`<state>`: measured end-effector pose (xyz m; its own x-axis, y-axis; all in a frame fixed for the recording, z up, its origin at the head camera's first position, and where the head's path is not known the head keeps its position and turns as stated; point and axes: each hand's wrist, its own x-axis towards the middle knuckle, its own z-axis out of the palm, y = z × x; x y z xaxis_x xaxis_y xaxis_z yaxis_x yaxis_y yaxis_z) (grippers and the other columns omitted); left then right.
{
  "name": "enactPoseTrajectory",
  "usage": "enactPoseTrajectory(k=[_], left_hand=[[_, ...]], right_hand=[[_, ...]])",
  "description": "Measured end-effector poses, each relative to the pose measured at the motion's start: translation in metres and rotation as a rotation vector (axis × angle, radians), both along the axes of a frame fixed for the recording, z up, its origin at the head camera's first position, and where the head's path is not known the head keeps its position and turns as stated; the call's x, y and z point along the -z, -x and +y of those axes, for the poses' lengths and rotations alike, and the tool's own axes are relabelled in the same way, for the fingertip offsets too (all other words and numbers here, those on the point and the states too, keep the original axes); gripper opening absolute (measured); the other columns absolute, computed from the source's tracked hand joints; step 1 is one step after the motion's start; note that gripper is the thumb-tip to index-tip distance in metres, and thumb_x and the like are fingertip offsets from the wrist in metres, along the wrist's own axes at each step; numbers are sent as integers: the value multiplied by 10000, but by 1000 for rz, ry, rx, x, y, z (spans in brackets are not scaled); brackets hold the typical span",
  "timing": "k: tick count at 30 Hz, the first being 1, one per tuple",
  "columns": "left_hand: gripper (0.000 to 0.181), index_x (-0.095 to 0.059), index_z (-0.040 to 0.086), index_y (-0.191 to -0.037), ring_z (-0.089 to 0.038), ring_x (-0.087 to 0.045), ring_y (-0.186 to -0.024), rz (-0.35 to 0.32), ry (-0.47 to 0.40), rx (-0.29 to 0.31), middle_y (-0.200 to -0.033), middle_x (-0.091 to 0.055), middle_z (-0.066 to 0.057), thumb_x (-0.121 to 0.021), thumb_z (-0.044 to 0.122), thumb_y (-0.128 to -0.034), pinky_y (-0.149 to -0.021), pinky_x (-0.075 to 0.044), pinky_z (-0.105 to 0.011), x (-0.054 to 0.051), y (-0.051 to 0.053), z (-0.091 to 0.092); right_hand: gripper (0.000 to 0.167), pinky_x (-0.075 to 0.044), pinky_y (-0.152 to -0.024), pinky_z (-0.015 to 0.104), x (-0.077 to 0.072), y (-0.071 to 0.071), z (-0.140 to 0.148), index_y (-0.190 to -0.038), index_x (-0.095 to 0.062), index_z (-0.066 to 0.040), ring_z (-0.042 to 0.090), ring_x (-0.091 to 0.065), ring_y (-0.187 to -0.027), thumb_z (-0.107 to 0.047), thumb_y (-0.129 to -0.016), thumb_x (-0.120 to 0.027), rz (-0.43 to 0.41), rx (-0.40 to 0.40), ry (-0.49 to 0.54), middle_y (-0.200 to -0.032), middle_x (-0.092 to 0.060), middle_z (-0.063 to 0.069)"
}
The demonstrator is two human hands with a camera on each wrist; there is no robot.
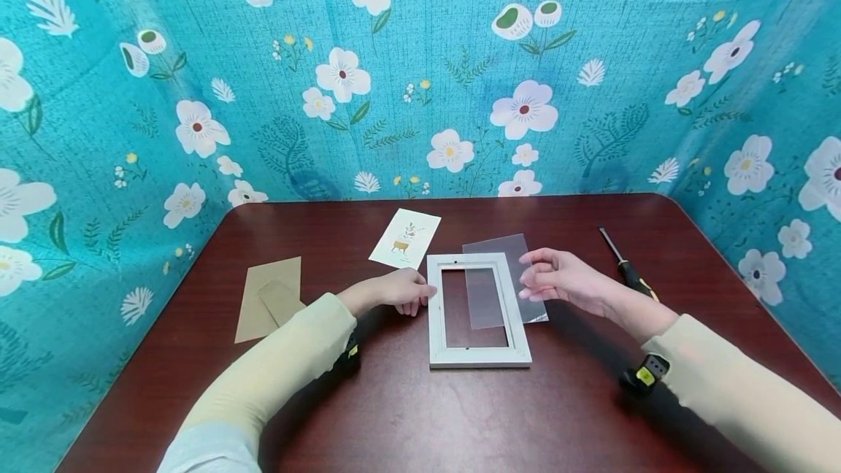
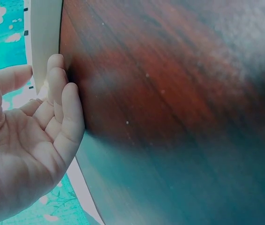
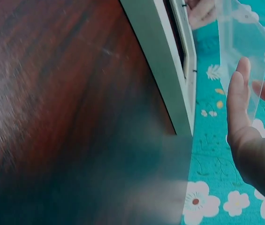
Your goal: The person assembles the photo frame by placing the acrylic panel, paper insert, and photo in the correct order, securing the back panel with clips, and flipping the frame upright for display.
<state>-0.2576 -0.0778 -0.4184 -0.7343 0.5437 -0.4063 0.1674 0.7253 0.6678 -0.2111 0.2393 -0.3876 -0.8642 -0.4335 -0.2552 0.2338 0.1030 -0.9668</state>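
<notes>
A white picture frame (image 1: 434,320) lies flat on the dark wooden table, its opening showing the wood. The left hand (image 1: 404,289) holds its left side, thumb at the top edge and fingers bent against the outer wall, as the left wrist view shows. A clear plastic sheet (image 1: 488,290) is raised over the right part of the frame, tilted. At the sheet's right edge the right hand (image 1: 558,285) pinches it between thumb and fingers; the right wrist view shows the fingertips on the clear sheet (image 3: 242,42).
A card with a printed plant drawing (image 1: 410,233) lies behind the frame. To the left is a brown backing board (image 1: 269,290) with a stand, partly behind the left sleeve. A screwdriver (image 1: 628,268) lies beyond the right forearm. A floral cloth (image 1: 407,93) hangs around the table.
</notes>
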Motion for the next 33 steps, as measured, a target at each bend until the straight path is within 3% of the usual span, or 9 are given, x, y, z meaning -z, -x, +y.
enactPoseTrajectory(k=[7, 16, 33], left_hand=[[338, -639, -8, -799, -134, -548, -499, 5, -3, 11, -570, -593, -46, -481, 212, -1002, -518, -501, -279, -1, -1, 0], [327, -631, 16, -782, -129, -538, -488, 5, -11, 11, -562, -589, -43, -494, 215, -1002, -502, -483, -265, 3, 1, -1], [319, -636, 15, -798, -140, -545, -509, 5, -10, -2, -577, -595, -55, -505, 224, -1001, -527, -496, -283, 1, -1, -2]], right_hand=[[606, -535, -824, 373, 12, -3, -15, -1375, -245, 136, 225, -687, -874, -41, -931, -617, -22, -29, -20, -978, -626, 158], [579, -532, -832, 383, 19, -4, -26, -1377, -222, 152, 227, -692, -897, -10, -942, -569, -24, -82, 12, -966, -628, 142], [575, -534, -827, 385, 29, -2, -41, -1368, -240, 138, 242, -697, -911, -15, -940, -592, -11, -69, 2, -981, -630, 181]])
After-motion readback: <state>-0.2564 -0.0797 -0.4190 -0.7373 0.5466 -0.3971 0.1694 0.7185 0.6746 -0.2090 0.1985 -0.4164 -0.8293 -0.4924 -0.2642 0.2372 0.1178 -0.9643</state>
